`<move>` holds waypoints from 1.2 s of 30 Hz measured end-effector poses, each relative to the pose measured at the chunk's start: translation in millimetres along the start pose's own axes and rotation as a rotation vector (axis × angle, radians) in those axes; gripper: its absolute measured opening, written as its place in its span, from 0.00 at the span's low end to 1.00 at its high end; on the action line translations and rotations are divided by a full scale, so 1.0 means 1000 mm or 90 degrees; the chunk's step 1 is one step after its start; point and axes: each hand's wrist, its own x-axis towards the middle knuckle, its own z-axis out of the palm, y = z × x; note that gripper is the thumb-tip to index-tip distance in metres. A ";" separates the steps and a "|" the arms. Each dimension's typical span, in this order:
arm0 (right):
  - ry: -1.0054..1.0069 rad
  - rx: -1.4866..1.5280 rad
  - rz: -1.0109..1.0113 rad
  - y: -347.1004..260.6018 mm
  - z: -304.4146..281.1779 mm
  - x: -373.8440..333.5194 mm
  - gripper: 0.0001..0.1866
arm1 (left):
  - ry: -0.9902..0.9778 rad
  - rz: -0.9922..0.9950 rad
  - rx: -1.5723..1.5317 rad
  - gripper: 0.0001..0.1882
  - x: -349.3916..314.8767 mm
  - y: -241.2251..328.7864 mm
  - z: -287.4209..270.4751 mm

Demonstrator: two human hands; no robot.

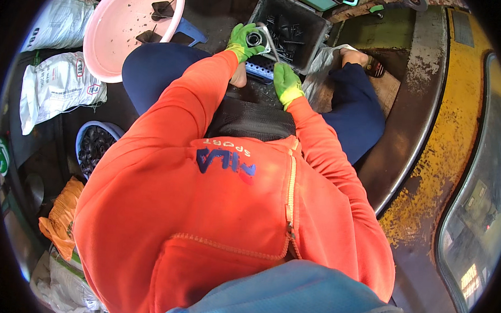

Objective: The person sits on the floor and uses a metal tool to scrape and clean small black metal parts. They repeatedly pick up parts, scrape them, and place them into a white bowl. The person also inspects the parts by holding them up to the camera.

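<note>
My left hand (242, 41), in a green glove, is closed around a black ring-shaped part (254, 39) with a round hole in its middle. Below and to the right of it, my right hand (288, 83), gloved in the same green, is wrapped round a thin metal rod-like tool (274, 51). The tool slants up from the fist toward a pale edge beside the ring; whether it touches the ring I cannot tell. Just beyond both hands stands a grey crate (319, 34) holding several small black parts (292, 32). A blue perforated stool or basket (259, 72) shows beneath the hands.
To the left is a large pink basin (108, 46) with two dark pieces inside. White sacks (57, 86) and a blue tub (112, 129) of black parts lie further left. An orange bag (62, 213) sits behind. On the right rises a worn yellow machine panel (426, 187).
</note>
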 end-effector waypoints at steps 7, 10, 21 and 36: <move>-0.119 -0.078 0.092 -0.012 -0.013 0.005 0.31 | -0.002 0.026 -0.009 0.37 0.001 0.007 -0.007; 0.008 0.073 -0.009 -0.017 -0.036 -0.005 0.26 | 0.005 0.019 0.009 0.29 0.010 0.026 -0.023; 0.030 0.711 0.219 0.013 -0.108 -0.058 0.12 | 0.372 -0.132 -0.159 0.37 0.180 0.045 -0.150; 0.018 0.625 0.126 -0.024 -0.111 -0.030 0.16 | -0.091 -0.222 0.172 0.30 0.310 -0.058 -0.158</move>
